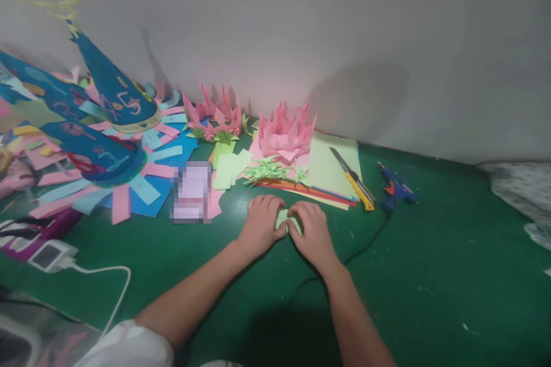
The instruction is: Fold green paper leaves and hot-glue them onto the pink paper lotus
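Between my two hands is a small piece of pale green paper [282,217], close to the green tabletop. My left hand [262,219] grips its left side, with the thumb and fingers drawn together. On the other side, my right hand [310,228] pinches the paper, its thumb meeting the left thumb at the middle. The fingers cover much of the paper, so its fold is only partly seen. Just beyond my hands lie folded light green paper pieces [264,170] and a stack of coloured sheets [333,166].
A yellow utility knife [353,180] lies blade out on the stack's right edge, near a blue glue gun [396,188] with a trailing cord. Pink paper crowns [286,132] stand behind. At left are blue cone hats [114,92], a blurred-out rectangle [191,192] and a white power bank [52,256].
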Motion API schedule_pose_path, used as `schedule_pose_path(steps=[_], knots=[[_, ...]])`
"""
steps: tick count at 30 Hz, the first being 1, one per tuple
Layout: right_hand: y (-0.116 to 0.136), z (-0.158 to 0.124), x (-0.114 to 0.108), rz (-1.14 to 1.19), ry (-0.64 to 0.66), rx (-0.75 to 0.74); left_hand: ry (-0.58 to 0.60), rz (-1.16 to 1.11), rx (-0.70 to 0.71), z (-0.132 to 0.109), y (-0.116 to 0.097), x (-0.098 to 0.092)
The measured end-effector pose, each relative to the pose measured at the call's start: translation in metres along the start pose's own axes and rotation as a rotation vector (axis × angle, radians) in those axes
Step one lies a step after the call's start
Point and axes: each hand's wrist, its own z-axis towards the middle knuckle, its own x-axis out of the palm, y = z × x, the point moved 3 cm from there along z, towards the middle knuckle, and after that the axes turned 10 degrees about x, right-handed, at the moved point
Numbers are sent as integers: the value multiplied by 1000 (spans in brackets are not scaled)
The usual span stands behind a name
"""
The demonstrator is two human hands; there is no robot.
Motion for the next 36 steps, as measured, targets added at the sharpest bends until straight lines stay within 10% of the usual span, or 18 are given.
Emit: schedule_pose_path(steps=[18, 26, 36], knots=[[-3, 1, -2, 76, -35, 1, 104, -287, 93, 8, 0, -12], [-13, 1, -5, 427, -77, 174, -158, -651, -42, 16, 12, -6], [-11, 3, -10, 630, -32, 302, -160, -1163, -298, 2, 27, 1]])
